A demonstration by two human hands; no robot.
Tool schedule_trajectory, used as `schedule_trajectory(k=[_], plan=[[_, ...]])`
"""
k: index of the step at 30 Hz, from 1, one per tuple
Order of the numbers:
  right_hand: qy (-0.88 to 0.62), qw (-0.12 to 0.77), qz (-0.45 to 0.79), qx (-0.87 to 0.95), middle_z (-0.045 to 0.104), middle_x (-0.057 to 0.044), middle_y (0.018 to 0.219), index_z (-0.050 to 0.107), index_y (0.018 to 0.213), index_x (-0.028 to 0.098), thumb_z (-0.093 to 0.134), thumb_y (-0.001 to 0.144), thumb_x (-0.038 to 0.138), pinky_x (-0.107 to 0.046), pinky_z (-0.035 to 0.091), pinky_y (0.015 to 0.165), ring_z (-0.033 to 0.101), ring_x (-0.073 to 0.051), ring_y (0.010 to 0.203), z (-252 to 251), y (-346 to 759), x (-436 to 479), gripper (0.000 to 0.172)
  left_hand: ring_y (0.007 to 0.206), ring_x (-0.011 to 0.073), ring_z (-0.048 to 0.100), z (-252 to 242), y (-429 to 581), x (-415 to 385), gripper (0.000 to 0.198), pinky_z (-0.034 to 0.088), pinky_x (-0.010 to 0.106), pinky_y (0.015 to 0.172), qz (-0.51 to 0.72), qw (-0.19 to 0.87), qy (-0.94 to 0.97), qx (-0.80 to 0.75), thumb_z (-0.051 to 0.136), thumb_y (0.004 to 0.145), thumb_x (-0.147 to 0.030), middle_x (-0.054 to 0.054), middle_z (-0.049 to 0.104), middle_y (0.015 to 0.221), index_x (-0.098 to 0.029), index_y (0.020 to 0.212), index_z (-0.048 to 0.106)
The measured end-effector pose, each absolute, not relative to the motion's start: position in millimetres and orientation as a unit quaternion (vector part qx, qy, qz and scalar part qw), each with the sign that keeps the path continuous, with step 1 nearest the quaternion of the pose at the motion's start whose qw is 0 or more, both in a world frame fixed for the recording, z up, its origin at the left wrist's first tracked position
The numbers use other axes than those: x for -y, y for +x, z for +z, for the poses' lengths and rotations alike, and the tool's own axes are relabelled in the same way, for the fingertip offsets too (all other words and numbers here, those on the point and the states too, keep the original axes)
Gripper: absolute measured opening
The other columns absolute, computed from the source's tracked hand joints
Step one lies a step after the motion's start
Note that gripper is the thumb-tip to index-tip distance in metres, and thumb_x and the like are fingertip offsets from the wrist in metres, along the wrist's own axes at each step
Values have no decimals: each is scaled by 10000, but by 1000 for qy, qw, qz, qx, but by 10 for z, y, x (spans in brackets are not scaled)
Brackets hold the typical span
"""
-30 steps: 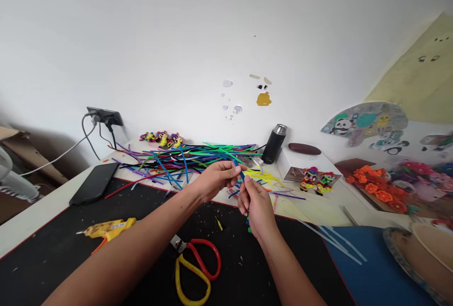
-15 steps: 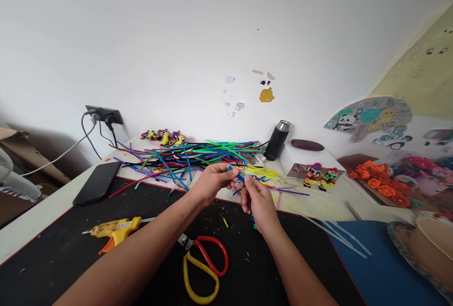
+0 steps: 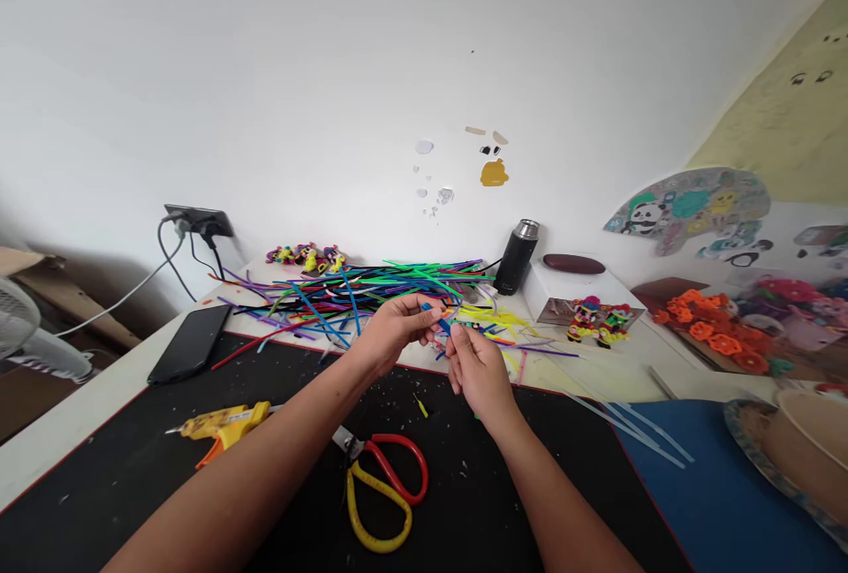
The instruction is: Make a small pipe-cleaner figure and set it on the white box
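Between my hands, above the far edge of the black mat, is a short blue pipe cleaner (image 3: 445, 324). My left hand (image 3: 403, 330) pinches one end between thumb and fingers. The other end is gripped by the thumb and forefinger of my right hand (image 3: 478, 365). Fingers cover much of the blue piece, so its full shape is hidden. Behind the hands lies a loose heap of coloured pipe cleaners (image 3: 377, 283). Nearer me, scissors (image 3: 384, 489) with one red and one yellow handle rest on the mat, their blades partly behind my left forearm.
A yellow glue gun (image 3: 229, 427) and a black phone (image 3: 190, 345) lie at left. Toward the back stand a black flask (image 3: 517, 257), a white box (image 3: 576, 286) and small figures (image 3: 596, 321). Clear glue sticks (image 3: 636, 432) and a straw hat (image 3: 788, 458) are at right.
My hands still hold the blue pipe cleaner, and more of it now shows between the fingertips. My right hand has shifted slightly left. The camera view has moved a little.
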State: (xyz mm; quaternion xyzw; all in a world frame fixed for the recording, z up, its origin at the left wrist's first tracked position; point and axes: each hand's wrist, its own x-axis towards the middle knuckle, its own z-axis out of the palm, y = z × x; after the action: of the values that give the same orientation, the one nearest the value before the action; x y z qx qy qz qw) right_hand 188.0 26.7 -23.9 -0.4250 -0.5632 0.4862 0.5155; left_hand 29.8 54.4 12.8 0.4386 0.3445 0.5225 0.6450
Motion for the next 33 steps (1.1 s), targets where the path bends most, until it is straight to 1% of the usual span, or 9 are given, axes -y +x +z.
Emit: schedule_trajectory(k=[2, 5, 12, 15, 19, 23, 26, 28, 33], plan=[[-422, 510, 489, 568, 383, 96, 404, 513, 708, 226, 531, 921, 786, -211, 304, 339, 377, -96, 301, -229, 1874, -256, 600, 523, 108, 580, 156, 287, -536, 418, 422, 240, 538, 525, 647, 438, -339, 981, 615, -435, 6, 683, 610, -145, 800, 745], [-417, 504, 497, 571, 378, 97, 397, 507, 699, 226, 527, 917, 794, -209, 292, 335, 367, -92, 291, -207, 1868, -244, 608, 520, 118, 592, 180, 282, -531, 439, 413, 239, 510, 530, 649, 432, -333, 980, 604, -470, 22, 691, 603, -146, 735, 715], [-393, 508, 537, 547, 358, 103, 385, 500, 681, 225, 572, 891, 790, -205, 271, 331, 347, -84, 281, -196, 1865, -253, 607, 516, 122, 607, 171, 245, -561, 421, 440, 236, 497, 527, 635, 449, -341, 976, 611, -466, 24, 693, 600, -145, 703, 720], [-367, 512, 572, 525, 351, 107, 387, 499, 677, 220, 603, 896, 757, -201, 231, 330, 337, -75, 278, -189, 1846, -246, 589, 499, 113, 592, 153, 238, -573, 422, 427, 224, 473, 528, 649, 435, -332, 980, 605, -455, 21, 681, 594, -137, 698, 718], [-327, 516, 626, 485, 308, 123, 382, 476, 664, 223, 652, 879, 726, -199, 171, 320, 266, -58, 278, -159, 1809, -218, 575, 466, 91, 557, 153, 251, -569, 437, 386, 194, 428, 529, 672, 410, -319, 1005, 565, -433, 4, 653, 562, -130, 708, 724], [-315, 512, 654, 459, 309, 126, 374, 489, 671, 219, 682, 856, 722, -198, 164, 326, 256, -56, 282, -158, 1808, -225, 569, 494, 93, 587, 174, 246, -560, 421, 429, 184, 460, 532, 670, 409, -316, 1009, 578, -420, 15, 671, 575, -120, 731, 755], [-327, 510, 654, 453, 311, 126, 369, 491, 672, 218, 684, 850, 728, -196, 173, 335, 271, -58, 286, -175, 1831, -251, 574, 533, 95, 612, 178, 225, -560, 429, 466, 185, 510, 508, 692, 409, -310, 1015, 585, -371, 27, 698, 616, -108, 850, 805], [-327, 504, 660, 452, 310, 125, 370, 493, 670, 216, 690, 851, 719, -196, 171, 336, 274, -57, 287, -183, 1842, -263, 570, 550, 94, 617, 173, 214, -561, 437, 480, 186, 537, 495, 704, 408, -305, 1019, 581, -335, 27, 702, 629, -106, 894, 818], [-316, 501, 674, 442, 316, 122, 371, 490, 658, 213, 707, 850, 700, -195, 156, 332, 264, -52, 286, -188, 1846, -266, 567, 567, 103, 629, 142, 218, -559, 363, 485, 197, 548, 479, 710, 425, -293, 1006, 612, -325, 35, 707, 647, -111, 831, 813]])
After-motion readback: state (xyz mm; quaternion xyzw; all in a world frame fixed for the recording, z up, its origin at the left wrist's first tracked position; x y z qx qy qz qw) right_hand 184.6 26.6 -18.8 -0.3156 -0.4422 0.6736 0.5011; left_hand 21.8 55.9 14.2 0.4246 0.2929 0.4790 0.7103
